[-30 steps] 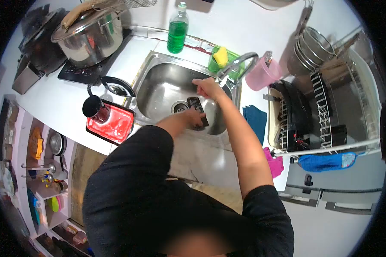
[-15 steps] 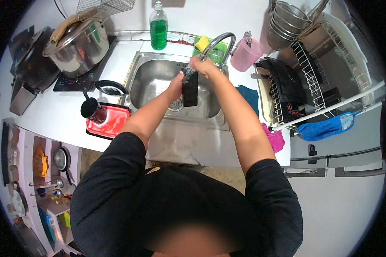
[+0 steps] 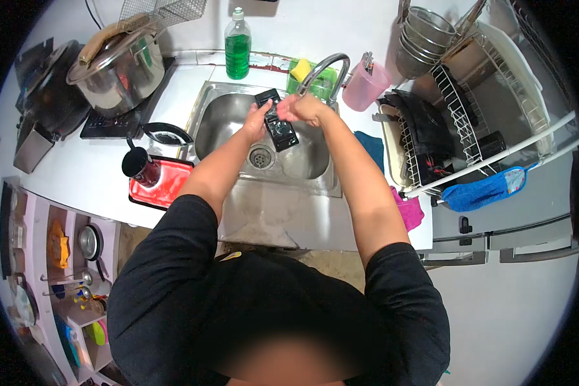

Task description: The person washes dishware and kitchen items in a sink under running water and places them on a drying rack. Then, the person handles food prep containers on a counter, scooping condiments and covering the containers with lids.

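The left hand (image 3: 257,122) grips a flat black piece (image 3: 281,132) over the sink (image 3: 220,136), just turned so its bumpy side shows, seemingly bringing that side to the tap (image 3: 329,59), where the right hand (image 3: 306,110) looks loosely open.

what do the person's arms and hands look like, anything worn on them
Plain black short sleeves, the left sleeve and right sleeve ending around the elbows. The left forearm and right forearm are bare. The left grip and right grip are ungloved hands; no watch or bracelet shows. Rings are too small to tell.
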Available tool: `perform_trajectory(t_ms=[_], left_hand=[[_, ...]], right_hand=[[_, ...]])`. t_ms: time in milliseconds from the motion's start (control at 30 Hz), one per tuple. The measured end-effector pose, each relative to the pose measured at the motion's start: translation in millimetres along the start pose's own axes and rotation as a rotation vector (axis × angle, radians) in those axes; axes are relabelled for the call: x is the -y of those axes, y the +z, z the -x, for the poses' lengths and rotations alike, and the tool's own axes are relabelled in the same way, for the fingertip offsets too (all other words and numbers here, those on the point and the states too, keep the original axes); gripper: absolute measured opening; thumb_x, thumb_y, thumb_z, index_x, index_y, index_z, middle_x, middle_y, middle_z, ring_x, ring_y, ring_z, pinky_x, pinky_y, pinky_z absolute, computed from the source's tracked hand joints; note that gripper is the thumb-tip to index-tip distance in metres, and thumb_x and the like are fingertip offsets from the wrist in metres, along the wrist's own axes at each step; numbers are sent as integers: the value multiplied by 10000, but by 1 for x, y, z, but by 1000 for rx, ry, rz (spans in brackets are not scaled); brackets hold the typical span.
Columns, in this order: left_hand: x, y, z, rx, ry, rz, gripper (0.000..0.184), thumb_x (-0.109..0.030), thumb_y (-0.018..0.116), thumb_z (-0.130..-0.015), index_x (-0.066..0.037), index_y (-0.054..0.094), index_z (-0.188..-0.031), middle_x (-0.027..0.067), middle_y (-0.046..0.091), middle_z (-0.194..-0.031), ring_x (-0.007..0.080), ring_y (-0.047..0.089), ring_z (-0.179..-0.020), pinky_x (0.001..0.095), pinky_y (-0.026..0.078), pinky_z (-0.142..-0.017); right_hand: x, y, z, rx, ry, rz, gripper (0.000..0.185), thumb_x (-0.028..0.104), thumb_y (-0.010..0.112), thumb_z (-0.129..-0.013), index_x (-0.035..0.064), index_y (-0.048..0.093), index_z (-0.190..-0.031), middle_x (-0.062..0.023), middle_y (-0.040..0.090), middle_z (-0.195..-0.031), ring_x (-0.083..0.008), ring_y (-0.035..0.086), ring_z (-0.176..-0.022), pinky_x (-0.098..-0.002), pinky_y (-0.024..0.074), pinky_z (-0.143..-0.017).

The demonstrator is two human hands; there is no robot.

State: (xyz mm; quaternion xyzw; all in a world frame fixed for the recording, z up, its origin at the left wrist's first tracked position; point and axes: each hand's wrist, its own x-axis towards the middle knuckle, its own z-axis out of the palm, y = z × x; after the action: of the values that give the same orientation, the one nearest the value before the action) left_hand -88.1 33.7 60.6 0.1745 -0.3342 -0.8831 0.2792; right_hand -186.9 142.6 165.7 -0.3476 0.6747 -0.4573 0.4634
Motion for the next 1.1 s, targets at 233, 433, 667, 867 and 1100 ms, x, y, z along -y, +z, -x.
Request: perform_trajectory(t_ms=[233,433,667,867,1100], left_hand=[[6,0,-20,4,-5,264,480,-473,390,-869,-50,434,-1091,102,535,-982,247,542,-922,412,445,-813],[39,27,-19,70,-318,370,602,-625,438,-761,-59,544,-940,139,580,-891,286,556,-834,403,442,-778],[12,43,23,9,-175,358,658,-691,427,-713,-52,491,-859,90,558,-790,280,537,-681,443,453,-668],[30,49,27,112,-404,369,797,-756,238,-720,-41,504,-952,132,571,-838,288,565,-740,427,478,-707],[47,14,-14,192,-194,268,719,-688,223,-785,-54,499,-984,140,580,-821,265,577,-753,403,488,-692]], right_hand=[[-33,4,-7,-243,-318,563,507,279,719,-623,-80,541,-933,-184,605,-831,-256,609,-735,-336,481,-660],[-54,34,-22,-629,-390,752,360,170,597,-604,3,527,-915,-225,584,-782,-382,565,-746,-427,454,-686],[-82,58,18,-527,-751,871,394,288,631,-637,45,550,-936,-144,576,-894,-304,549,-891,-455,389,-742],[-63,33,49,-412,-695,1084,387,365,591,-653,73,539,-902,-84,485,-954,-248,500,-895,-516,311,-810],[-74,43,55,-510,-501,1199,303,390,554,-747,101,538,-836,-71,494,-902,-233,496,-907,-497,331,-747]])
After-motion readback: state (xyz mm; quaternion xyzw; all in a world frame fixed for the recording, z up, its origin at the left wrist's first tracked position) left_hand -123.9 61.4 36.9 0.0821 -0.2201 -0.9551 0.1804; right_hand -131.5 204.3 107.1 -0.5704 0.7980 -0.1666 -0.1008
